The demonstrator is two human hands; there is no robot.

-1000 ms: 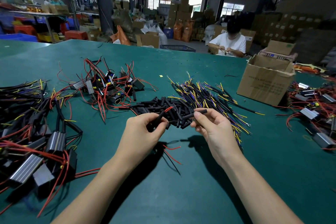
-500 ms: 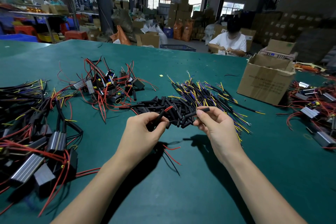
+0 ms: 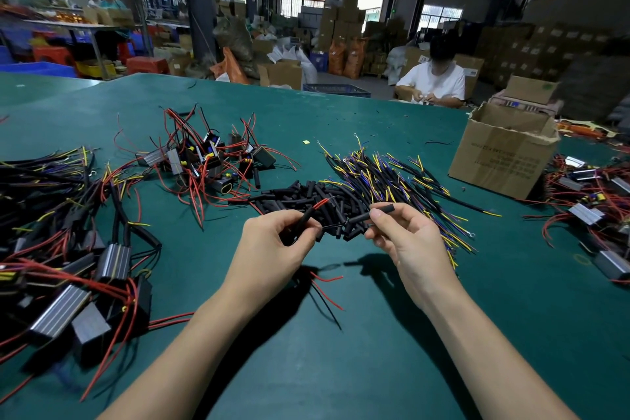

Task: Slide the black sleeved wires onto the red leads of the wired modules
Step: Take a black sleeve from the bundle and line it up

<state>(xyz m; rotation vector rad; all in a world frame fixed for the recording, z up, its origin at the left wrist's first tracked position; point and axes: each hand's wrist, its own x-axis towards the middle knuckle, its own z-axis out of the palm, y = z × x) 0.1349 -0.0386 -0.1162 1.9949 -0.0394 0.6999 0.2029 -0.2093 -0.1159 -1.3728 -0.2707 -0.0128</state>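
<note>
My left hand point(image 3: 272, 245) pinches a black sleeve with red lead tips point(image 3: 320, 204) poking out of its far end; more red and black leads point(image 3: 327, 293) hang below the palm. My right hand point(image 3: 405, 239) holds a short black sleeve piece point(image 3: 383, 209) between thumb and forefinger, a hand's width to the right of the left one. A thin wire runs between the two hands. Just behind them lies a heap of loose black sleeves point(image 3: 306, 198) and a fan of black sleeved wires with yellow and purple ends point(image 3: 385, 177).
Wired modules with red leads lie in piles at the middle left point(image 3: 208, 160), the near left point(image 3: 68, 283) and the far right point(image 3: 593, 201). An open cardboard box point(image 3: 501, 157) stands at the right. A person in a white shirt point(image 3: 436, 82) sits beyond the green table point(image 3: 375, 368).
My right hand has raised and shifted its black sleeve piece slightly to the right, away from the left hand. The left hand has kept its grip and place.
</note>
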